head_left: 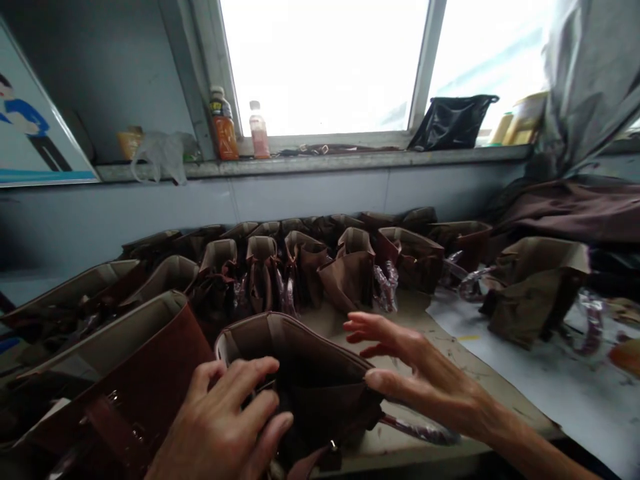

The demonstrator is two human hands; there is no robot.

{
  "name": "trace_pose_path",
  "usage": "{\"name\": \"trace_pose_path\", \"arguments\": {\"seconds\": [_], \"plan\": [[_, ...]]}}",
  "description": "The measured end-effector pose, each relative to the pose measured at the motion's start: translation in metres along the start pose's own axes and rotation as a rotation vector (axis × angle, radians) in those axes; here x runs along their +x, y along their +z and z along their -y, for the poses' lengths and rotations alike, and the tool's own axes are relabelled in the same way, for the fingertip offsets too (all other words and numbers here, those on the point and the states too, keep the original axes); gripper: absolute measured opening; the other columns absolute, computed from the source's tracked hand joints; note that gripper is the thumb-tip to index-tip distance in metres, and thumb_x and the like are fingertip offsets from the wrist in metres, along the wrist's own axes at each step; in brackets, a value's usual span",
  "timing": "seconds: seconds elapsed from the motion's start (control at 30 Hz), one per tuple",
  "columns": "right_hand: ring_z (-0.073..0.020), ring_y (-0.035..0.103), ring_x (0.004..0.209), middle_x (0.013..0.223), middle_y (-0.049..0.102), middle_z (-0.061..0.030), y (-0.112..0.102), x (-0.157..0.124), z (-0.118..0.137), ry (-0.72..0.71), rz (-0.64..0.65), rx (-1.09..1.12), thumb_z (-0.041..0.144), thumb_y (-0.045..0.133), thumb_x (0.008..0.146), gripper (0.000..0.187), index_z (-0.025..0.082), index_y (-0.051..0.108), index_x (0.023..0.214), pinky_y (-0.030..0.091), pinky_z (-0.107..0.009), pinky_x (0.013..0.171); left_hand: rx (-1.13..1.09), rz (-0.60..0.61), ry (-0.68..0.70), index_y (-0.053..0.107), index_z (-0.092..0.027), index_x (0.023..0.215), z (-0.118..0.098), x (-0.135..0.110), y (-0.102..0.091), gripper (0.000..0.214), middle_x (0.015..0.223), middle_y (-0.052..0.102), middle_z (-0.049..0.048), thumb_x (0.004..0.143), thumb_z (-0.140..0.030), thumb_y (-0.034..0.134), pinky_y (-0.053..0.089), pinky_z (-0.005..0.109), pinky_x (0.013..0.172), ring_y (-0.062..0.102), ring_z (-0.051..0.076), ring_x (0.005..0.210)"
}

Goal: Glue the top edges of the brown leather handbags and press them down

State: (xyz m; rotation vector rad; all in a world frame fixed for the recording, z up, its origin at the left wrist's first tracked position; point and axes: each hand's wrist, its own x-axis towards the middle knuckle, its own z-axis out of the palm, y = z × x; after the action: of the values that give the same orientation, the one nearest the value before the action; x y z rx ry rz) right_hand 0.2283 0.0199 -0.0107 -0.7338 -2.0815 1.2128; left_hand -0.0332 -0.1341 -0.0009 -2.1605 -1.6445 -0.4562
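Observation:
A dark brown handbag [320,407] stands with its mouth up and its lining showing, right in front of me. My left hand [225,417] is over the bag's left side, fingers apart and slightly curled, holding nothing. On the other side, my right hand [420,373] has its fingers spread, and its thumb is at the bag's right rim; whether it presses there I cannot tell. A handle [420,430] wrapped in clear plastic sticks out at the bag's lower right. Close by on the left stands a larger reddish-brown bag [165,353] with a buckled strap.
Rows of similar open bags [261,267] fill the table [415,320] toward the wall. Another bag [540,287] stands on white sheeting [565,393] at right. Bottles [226,133] and a black pouch [453,123] sit on the windowsill [330,160]. Dark fabric [565,210] is heaped at far right.

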Motion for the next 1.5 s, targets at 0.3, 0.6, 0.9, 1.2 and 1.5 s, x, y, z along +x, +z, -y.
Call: {"name": "trace_pose_path", "arguments": {"seconds": [0.3, 0.6, 0.9, 1.2, 1.5], "plan": [[-0.0316, 0.071, 0.112, 0.120, 0.077, -0.0109, 0.005, -0.004, -0.009, -0.033, 0.097, -0.083, 0.043, 0.084, 0.081, 0.055, 0.018, 0.073, 0.130, 0.055, -0.042, 0.096, -0.258, 0.732, 0.007, 0.065, -0.018, 0.130, -0.007, 0.080, -0.019, 0.059, 0.144, 0.064, 0.0140, 0.074, -0.007, 0.078, 0.038, 0.067, 0.120, 0.051, 0.039, 0.143], [-0.0248, 0.070, 0.099, 0.105, 0.077, -0.0043, 0.002, -0.011, -0.031, -0.072, -0.039, -0.110, 0.030, 0.073, 0.091, 0.028, 0.023, 0.078, 0.117, 0.055, -0.037, 0.091, -0.285, 0.599, -0.015, 0.066, -0.019, 0.104, 0.013, 0.067, 0.027, 0.019, 0.106, 0.071, 0.0077, 0.098, -0.015, 0.048, 0.054, 0.038, 0.090, 0.068, 0.025, 0.098], [-0.0278, 0.070, 0.102, 0.108, 0.076, -0.0064, -0.006, -0.013, -0.030, -0.049, -0.155, -0.196, 0.027, 0.069, 0.084, 0.029, 0.027, 0.078, 0.112, 0.057, -0.043, 0.092, -0.430, 0.327, -0.132, 0.057, -0.021, 0.086, 0.024, 0.091, 0.026, 0.013, 0.084, 0.065, -0.0009, 0.097, -0.021, 0.051, 0.041, 0.029, 0.071, 0.059, 0.016, 0.076], [-0.0207, 0.069, 0.080, 0.090, 0.075, -0.0051, -0.011, 0.011, -0.005, -0.015, -0.085, -0.199, 0.034, 0.072, 0.089, 0.016, 0.022, 0.083, 0.089, 0.051, -0.031, 0.071, -0.602, 0.333, -0.249, 0.060, -0.019, 0.083, 0.022, 0.106, 0.023, 0.013, 0.075, 0.061, -0.0042, 0.095, -0.024, 0.060, 0.038, 0.027, 0.067, 0.054, 0.014, 0.070], [-0.0181, 0.059, 0.070, 0.075, 0.067, -0.0018, -0.007, 0.018, -0.003, 0.051, -0.095, -0.378, 0.024, 0.071, 0.084, 0.009, 0.020, 0.079, 0.087, 0.042, -0.030, 0.063, -0.301, 0.363, -0.193, 0.060, -0.023, 0.125, 0.022, 0.117, 0.028, 0.033, 0.094, 0.071, 0.0023, 0.093, -0.014, 0.065, 0.046, 0.033, 0.081, 0.070, 0.025, 0.094]]}}
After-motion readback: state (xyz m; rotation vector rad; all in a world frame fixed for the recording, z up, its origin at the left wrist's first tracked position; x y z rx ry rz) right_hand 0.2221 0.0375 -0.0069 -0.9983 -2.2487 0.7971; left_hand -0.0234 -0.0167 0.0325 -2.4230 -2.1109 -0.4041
